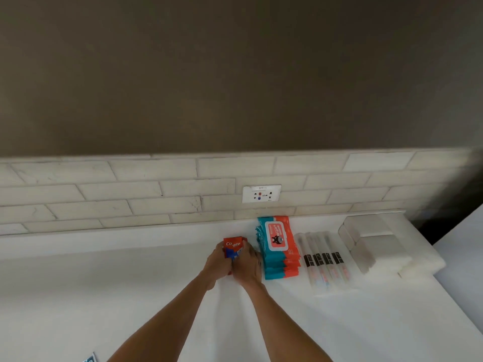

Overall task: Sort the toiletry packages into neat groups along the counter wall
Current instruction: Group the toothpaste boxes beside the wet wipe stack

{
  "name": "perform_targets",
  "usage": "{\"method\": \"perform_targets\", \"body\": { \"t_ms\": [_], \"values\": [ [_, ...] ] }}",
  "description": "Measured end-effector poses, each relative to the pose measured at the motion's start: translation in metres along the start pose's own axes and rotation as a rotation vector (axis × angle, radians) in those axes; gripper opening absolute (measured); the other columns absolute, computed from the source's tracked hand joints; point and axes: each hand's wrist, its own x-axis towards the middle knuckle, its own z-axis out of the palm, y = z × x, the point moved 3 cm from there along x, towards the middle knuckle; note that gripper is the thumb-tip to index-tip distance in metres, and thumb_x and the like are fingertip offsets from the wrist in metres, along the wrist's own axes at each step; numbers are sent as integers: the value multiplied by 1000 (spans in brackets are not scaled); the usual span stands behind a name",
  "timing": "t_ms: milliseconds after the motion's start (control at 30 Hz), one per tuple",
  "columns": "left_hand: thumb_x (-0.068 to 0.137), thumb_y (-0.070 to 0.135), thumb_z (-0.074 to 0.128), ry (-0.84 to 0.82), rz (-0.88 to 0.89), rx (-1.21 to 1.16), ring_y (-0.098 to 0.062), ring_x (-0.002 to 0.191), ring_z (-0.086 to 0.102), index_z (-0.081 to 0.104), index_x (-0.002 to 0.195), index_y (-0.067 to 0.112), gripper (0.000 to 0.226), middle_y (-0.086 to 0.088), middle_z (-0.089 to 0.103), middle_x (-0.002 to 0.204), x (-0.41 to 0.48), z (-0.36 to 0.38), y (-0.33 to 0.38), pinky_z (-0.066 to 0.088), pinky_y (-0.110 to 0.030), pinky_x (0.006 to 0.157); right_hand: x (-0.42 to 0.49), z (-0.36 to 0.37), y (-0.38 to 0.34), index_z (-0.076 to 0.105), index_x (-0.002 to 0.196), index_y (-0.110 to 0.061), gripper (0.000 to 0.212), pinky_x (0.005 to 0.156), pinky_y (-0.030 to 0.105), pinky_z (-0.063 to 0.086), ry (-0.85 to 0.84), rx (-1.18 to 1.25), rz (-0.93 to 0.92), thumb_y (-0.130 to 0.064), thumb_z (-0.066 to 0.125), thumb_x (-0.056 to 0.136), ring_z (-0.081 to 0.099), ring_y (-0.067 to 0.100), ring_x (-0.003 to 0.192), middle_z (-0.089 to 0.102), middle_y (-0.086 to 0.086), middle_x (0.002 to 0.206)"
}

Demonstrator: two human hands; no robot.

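Toothpaste boxes (233, 247) on the counter (130, 283), just left of the wipes (279, 246), squeezed btwn my left hand (215, 262) & right hand (247, 267); prob several stacked. Square edges, keep parallel w/ wall, don't nudge wipes

White counter (130, 296) running along a tiled wall. Sitting on it from left to right: a stack of red toothpaste boxes (233, 245), then a pile of teal and orange wipes packs (279, 246) pushed back near the wall, then a row of clear-wrapped toothbrushes (324, 259) lying side by side (black bands across each), then folded white towels (376, 244) at the right end. One small blue and white packet (90, 358) pokes in at the bottom edge, well apart from the rest
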Motion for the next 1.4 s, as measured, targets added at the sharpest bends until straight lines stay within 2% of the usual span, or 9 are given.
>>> {"method": "perform_targets", "body": {
  "t_ms": [100, 233, 400, 567, 667, 767, 933, 1167, 1400],
  "values": [
    [107, 14, 48, -28, -5, -6, -19, 120, 52, 35, 156, 22, 51, -6, 52, 149, 7, -3, 2, 51, -40, 106, 5, -1, -2, 32, 158, -24, 65, 124, 38, 37, -20, 3, -4, -50, 57, 104, 44, 21, 148, 50, 0, 156],
    [107, 14, 50, -26, 18, 33, -23, 126, 55, 37, 155, 24, 50, -4, 52, 148, 7, -4, 1, 51, -41, 107, 0, -7, -4, 27, 161, -24, 67, 126, 38, 35, -19, 18, -16, -47, 56, 105, 41, 21, 151, 46, -1, 160],
    [103, 22, 61, 18, 137, 219, -25, 130, 58, 44, 151, 20, 51, -4, 59, 144, -2, -2, -9, 49, -36, 111, -19, -9, -2, 13, 169, -28, 73, 128, 44, 29, 26, 6, -103, -42, 52, 109, 27, 24, 160, 27, -5, 173],
    [95, 31, 73, 23, 215, 390, -24, 133, 53, 50, 147, 20, 58, -5, 57, 145, -11, 1, -21, 44, -30, 112, -33, -5, 7, 23, 167, -34, 60, 127, 44, 31, 21, -85, -185, -43, 45, 112, 28, 26, 160, 28, -3, 173],
    [94, 25, 75, -17, 214, 414, -25, 139, 48, 46, 150, 16, 63, -5, 49, 152, -14, 5, -20, 37, -25, 114, -35, -5, 9, 20, 168, -31, 61, 129, 45, 26, -14, -123, -203, -40, 45, 113, 22, 28, 162, 22, 1, 176],
    [94, 22, 76, -19, 232, 460, -25, 137, 51, 52, 145, 14, 57, -7, 50, 152, -13, 8, -19, 35, -23, 115, -33, -7, 8, 17, 169, -27, 65, 129, 46, 28, -36, -131, -200, -38, 46, 113, 21, 28, 162, 23, 2, 175],
    [91, 23, 78, 8, 274, 522, -26, 127, 59, 61, 136, 14, 49, -7, 58, 144, -14, 8, -17, 46, -27, 109, -29, -4, 9, 10, 170, -24, 73, 129, 47, 27, -78, -168, -179, -35, 52, 111, 16, 30, 163, 17, 4, 177],
    [96, 23, 72, 23, 265, 505, -21, 112, 64, 66, 124, 12, 30, -8, 65, 129, -9, 4, -17, 44, -16, 91, -27, -3, 6, 4, 170, -15, 75, 131, 44, 15, -105, -189, -150, -32, 48, 112, 8, 30, 164, 8, 8, 178],
    [98, 29, 69, 44, 275, 544, -24, 125, 58, 54, 142, 17, 47, -8, 58, 142, -9, 1, -17, 48, -28, 106, -33, -10, -1, 4, 170, -15, 80, 130, 43, 19, -68, -180, -132, -37, 52, 110, 15, 28, 164, 12, 7, 178]
  ]
}}
